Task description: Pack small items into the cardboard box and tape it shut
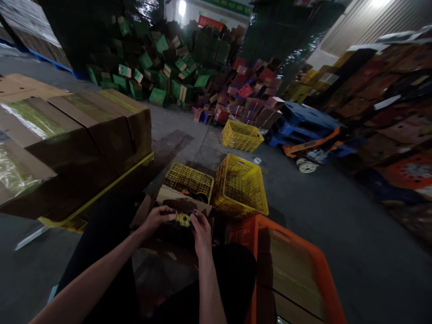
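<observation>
Here the small yellow object (pixel 184 219) sits pinched between the left hand (pixel 158 217) and right hand (pixel 201 229), both gripping it.

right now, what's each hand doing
left hand: closed, gripping one end of the small yellow object
right hand: closed, fingers pinching the same object's other end

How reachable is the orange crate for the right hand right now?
Probably yes: the orange crate sits just right of the right hand, nothing between them, though that hand is holding a small yellow object.
</observation>
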Demonstrator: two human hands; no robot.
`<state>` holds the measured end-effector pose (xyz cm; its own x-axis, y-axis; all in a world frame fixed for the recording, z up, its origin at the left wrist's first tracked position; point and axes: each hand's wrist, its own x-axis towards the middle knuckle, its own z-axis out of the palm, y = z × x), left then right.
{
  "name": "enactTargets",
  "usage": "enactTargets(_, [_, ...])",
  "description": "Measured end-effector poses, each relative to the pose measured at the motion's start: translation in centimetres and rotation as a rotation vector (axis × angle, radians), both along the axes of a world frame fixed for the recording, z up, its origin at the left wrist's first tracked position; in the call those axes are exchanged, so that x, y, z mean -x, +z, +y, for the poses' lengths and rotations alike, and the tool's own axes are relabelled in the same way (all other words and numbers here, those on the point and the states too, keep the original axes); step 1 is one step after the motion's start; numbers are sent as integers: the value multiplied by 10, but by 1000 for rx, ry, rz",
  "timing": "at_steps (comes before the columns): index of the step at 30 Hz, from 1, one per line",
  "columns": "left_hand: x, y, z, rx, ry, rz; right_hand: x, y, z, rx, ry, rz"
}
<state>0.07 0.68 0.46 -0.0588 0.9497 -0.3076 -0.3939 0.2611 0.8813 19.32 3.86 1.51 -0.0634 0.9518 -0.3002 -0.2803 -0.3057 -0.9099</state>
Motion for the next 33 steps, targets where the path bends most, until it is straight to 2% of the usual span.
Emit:
enactTargets(5, [-1,1,0,8,-25,18,0,2,-2,30,-10,-29])
enactTargets(12, [-6,1,-2,3,-192,-68,-2,-3,-1,-2,-43,-125])
enactTargets(14, [-6,2,-4,-28,-174,-76,0,-1,-2,8,-26,-88])
enactTargets(17, [-4,0,-2,-13,-76,-97,3,3,-4,11,19,29])
enactTargets(22, [1,-10,4,33,52,-150,9,5,-9,42,166,102])
enactTargets(27, [0,-13,1,70,58,-178,11,0,-12,94,152,74])
enactTargets(33, [-2,-8,-1,71,-33,-166,9,-5,-13,77,67,139])
